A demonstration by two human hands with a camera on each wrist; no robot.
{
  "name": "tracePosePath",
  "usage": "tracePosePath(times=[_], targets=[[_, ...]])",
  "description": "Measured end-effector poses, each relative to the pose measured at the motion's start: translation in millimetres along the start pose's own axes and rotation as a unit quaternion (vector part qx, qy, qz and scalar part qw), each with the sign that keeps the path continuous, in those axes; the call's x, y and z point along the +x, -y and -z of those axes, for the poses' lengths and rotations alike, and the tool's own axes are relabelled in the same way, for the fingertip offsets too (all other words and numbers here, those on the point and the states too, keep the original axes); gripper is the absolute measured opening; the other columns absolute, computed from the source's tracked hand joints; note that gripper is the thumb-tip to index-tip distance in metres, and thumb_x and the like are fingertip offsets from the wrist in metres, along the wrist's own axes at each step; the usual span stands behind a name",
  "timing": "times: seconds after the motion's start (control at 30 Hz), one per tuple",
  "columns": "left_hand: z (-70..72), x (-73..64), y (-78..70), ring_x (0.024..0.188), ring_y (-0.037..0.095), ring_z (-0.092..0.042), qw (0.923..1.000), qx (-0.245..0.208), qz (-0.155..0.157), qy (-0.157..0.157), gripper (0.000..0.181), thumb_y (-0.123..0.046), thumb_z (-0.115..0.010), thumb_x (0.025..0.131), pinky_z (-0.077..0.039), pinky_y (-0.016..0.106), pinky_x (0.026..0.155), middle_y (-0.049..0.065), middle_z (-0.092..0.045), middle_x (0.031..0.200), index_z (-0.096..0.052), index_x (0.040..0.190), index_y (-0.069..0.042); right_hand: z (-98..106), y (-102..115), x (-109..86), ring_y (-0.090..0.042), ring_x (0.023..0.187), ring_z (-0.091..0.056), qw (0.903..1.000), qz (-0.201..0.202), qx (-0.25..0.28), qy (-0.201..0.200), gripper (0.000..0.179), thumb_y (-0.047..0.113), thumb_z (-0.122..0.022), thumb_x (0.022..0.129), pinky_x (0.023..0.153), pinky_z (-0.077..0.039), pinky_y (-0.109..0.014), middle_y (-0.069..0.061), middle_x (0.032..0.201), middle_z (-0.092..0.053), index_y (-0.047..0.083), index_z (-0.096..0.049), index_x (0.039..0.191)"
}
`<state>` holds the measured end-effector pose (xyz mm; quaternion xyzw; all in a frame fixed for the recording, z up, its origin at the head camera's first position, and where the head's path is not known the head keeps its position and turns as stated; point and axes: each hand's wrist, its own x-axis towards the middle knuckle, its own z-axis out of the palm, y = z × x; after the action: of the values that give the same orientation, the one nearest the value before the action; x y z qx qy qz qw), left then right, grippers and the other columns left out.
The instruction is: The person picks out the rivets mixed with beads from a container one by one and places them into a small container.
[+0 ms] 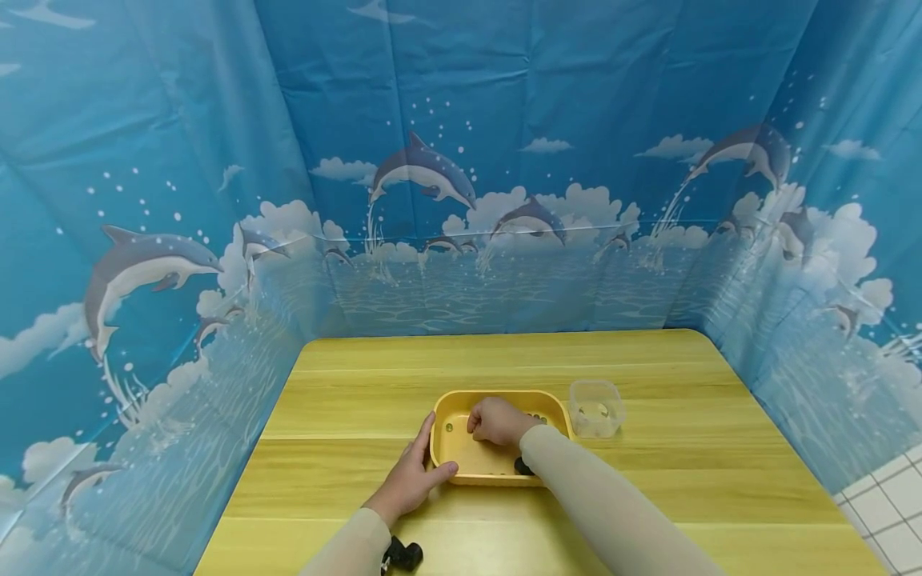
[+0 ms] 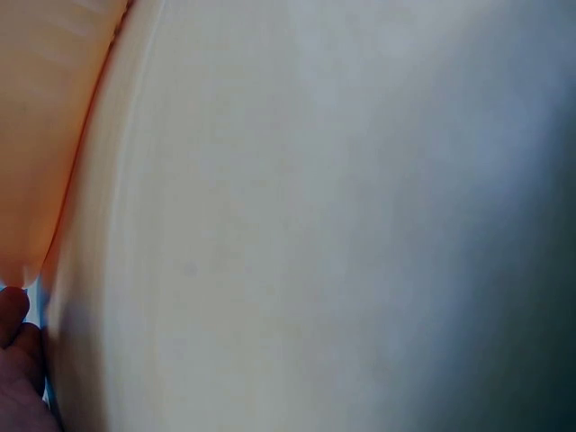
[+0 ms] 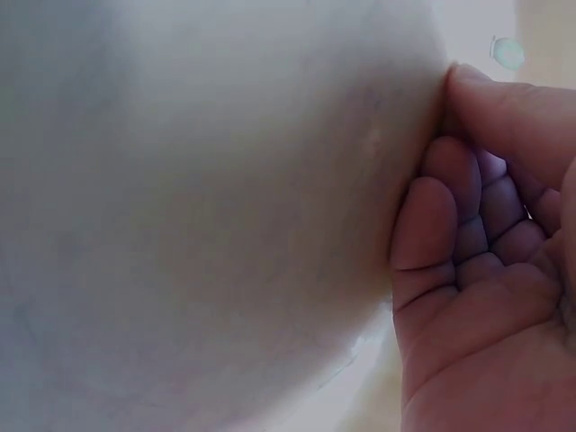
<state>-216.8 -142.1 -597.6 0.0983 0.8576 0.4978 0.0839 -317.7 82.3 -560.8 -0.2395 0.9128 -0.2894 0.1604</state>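
A shallow yellow tray (image 1: 468, 479) stands on the table in the head view. My left hand (image 1: 409, 480) holds its front left corner, fingers along the left side and thumb at the front rim. My right hand (image 1: 497, 422) is down inside the tray with its fingers curled. In the right wrist view its thumb (image 3: 517, 117) reaches toward the fingertips; I cannot tell whether anything is pinched there. A small green marble (image 1: 450, 427) lies left of that hand, and several more marbles (image 1: 537, 418) lie by the tray's far right corner, partly behind the wrist.
A clear plastic box (image 1: 596, 389) with a few marbles in it stands just right of the tray. The wood-grain table (image 1: 346, 408) is bounded by a blue dolphin-print curtain (image 1: 504, 288) at the back and sides. A black wrist camera (image 1: 406, 555) sits below my left wrist.
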Motion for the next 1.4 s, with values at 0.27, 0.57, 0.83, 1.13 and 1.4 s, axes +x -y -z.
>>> tracePosePath(times=[0.27, 0.57, 0.83, 1.13, 1.4], targets=[[0.8, 0.8, 0.2, 0.155, 0.046, -0.031, 1.0, -0.003, -0.004, 0.001, 0.1, -0.047, -0.071, 0.1, -0.027, 0.067, 0.123, 0.018, -0.03, 0.171, -0.004, 0.172, -0.029, 1, 2, -0.9, -0.009, 0.07, -0.056, 1.0, 0.002, 0.0, 0.002, 0.01, 0.007, -0.078, 0.094, 0.065, -0.049, -0.024, 0.007, 0.083, -0.07, 0.014, -0.077, 0.087], [0.8, -1.1, -1.3, 0.155, 0.047, -0.031, 1.0, 0.001, 0.004, 0.002, 0.1, -0.049, -0.071, 0.099, -0.028, 0.069, 0.122, 0.019, -0.029, 0.171, -0.005, 0.172, -0.03, 1, 2, -2.2, -0.011, 0.069, -0.057, 1.0, 0.005, 0.003, 0.007, 0.012, 0.007, -0.078, 0.094, 0.064, -0.05, -0.026, 0.006, 0.081, -0.071, 0.014, -0.078, 0.084], [0.9, -2.2, -2.5, 0.155, 0.046, -0.031, 1.0, -0.003, 0.005, 0.002, 0.1, -0.048, -0.071, 0.1, -0.028, 0.069, 0.122, 0.018, -0.029, 0.172, -0.005, 0.172, -0.03, 2, -3, -2.5, -0.01, 0.068, -0.055, 0.9997, 0.009, 0.018, 0.015, 0.011, 0.011, -0.078, 0.095, 0.064, -0.047, -0.024, 0.007, 0.082, -0.07, 0.015, -0.078, 0.085], [0.0, -1.5, -0.1, 0.156, 0.044, -0.031, 0.9999, -0.004, 0.01, 0.001, 0.1, -0.048, -0.072, 0.099, -0.027, 0.066, 0.124, 0.017, -0.029, 0.172, -0.004, 0.171, -0.033, 1, -8, -1.2, -0.011, 0.062, -0.052, 0.9979, 0.002, 0.06, 0.024, 0.012, 0.012, -0.077, 0.097, 0.058, -0.044, -0.024, 0.005, 0.077, -0.068, 0.015, -0.077, 0.084], [0.6, 0.1, -0.1, 0.155, 0.044, -0.032, 0.9999, 0.002, 0.01, 0.0, 0.099, -0.05, -0.071, 0.099, -0.029, 0.067, 0.122, 0.018, -0.029, 0.171, -0.004, 0.171, -0.037, 7, -13, 1.1, -0.012, 0.07, -0.053, 0.9951, 0.004, 0.099, 0.01, 0.009, 0.012, -0.075, 0.098, 0.065, -0.046, -0.025, 0.004, 0.081, -0.067, 0.013, -0.075, 0.089]])
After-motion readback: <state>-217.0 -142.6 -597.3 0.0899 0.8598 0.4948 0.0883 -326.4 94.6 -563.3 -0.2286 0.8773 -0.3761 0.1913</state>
